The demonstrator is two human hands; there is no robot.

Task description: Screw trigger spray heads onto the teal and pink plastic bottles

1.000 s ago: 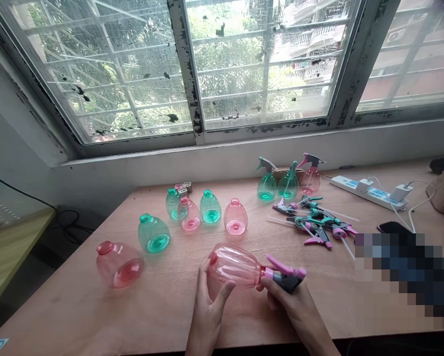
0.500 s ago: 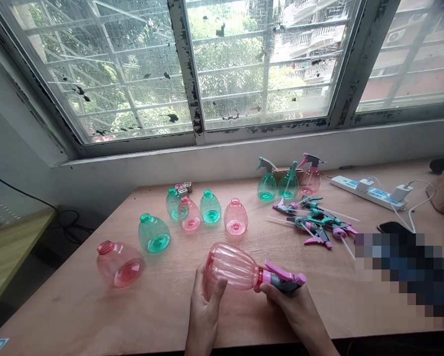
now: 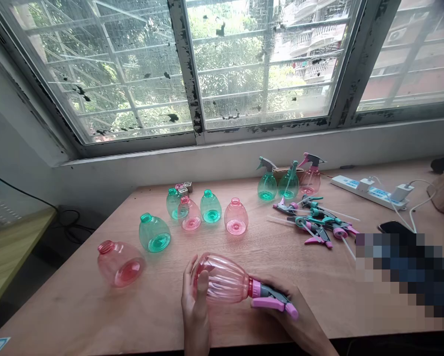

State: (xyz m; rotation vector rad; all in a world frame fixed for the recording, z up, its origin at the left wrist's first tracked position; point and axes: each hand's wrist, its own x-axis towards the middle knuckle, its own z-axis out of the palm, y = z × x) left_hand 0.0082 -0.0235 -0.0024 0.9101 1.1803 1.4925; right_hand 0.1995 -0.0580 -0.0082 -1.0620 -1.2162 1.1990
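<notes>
A clear pink spray bottle (image 3: 227,279) lies sideways between my hands, low over the front of the table. My left hand (image 3: 196,299) is wrapped round its base, thumb on the near side. At the neck, my right hand (image 3: 286,301) grips the pink-and-black spray head (image 3: 271,294), its fingers partly hidden behind it. The pink trigger points toward me. Left of my hands lies a tilted pink bottle (image 3: 120,264) with no head, and beyond it a tilted green bottle (image 3: 155,233).
Several headless bottles stand behind, among them a pink bottle (image 3: 236,217). Loose spray heads (image 3: 318,222) lie piled at the right. Capped spray bottles (image 3: 267,185) stand near the wall. A power strip (image 3: 370,192) and a phone (image 3: 396,227) are further right.
The spray head has turned, so its trigger has swung from the far side to the near side. The bottle has shifted slightly left and toward me, with both hands still on it.
</notes>
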